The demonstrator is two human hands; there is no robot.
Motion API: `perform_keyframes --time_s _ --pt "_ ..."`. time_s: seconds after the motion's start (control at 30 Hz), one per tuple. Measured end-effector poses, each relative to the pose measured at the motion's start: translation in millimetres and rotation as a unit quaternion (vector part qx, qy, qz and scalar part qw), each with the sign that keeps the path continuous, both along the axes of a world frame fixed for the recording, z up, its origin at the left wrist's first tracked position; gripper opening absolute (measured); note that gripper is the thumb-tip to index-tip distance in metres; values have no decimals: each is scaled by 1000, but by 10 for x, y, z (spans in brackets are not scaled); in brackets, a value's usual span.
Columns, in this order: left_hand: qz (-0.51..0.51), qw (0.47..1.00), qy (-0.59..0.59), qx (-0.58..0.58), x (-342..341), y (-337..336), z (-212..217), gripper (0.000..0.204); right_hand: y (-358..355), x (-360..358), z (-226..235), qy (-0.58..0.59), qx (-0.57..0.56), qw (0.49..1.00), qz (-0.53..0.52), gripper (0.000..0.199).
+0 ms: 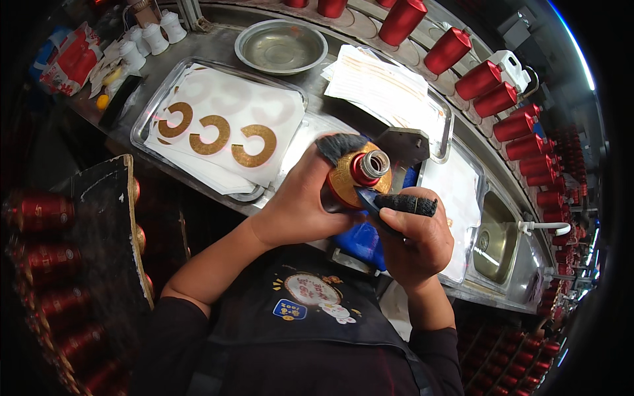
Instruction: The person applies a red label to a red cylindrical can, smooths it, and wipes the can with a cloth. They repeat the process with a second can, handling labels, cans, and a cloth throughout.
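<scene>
left hand (300,198): curls closed round the side of the red bottle (362,173), held centre, its shoulder wearing a gold sheet (342,177). right hand (419,241): pinches a dark scraper (374,206) against the shoulder; light strokes, bottle steady, probably serve best. surroundings: tray (251,195) with gold c-shapes (197,141), far left; metal basin (277,70), far; dark bracket (404,146), just beyond the bottle, likely cramps turning; sink (502,221), right.
</scene>
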State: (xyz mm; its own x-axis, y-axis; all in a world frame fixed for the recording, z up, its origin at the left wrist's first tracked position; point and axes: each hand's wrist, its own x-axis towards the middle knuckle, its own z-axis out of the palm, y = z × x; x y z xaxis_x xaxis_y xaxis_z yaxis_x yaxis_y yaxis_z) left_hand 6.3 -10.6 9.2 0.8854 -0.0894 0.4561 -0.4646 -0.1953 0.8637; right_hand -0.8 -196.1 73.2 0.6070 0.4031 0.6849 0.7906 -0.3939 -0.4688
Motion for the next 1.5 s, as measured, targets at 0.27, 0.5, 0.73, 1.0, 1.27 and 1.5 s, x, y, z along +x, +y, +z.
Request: perform_keyframes --time_s 0.27,0.5,0.73,1.0,1.27,1.5 --pt "-17 999 4 -29 -16 -7 19 85 27 -44 -17 2 18 1000 -12 37" --pt "57 998 -31 17 -72 -50 -45 86 62 -56 -20 -10 21 1000 -10 33" --pt "75 990 -61 98 -78 -12 -61 90 61 -64 -17 -18 24 1000 5 35" --pt "67 993 -66 74 -82 -2 -29 91 64 -87 -40 -3 29 999 -19 35" --pt "64 993 -59 78 -85 -17 -74 85 165 -113 -100 -16 69 997 -23 31" --pt "156 985 -50 54 -199 -187 -217 86 247 -230 -218 -78 104 992 0 31"
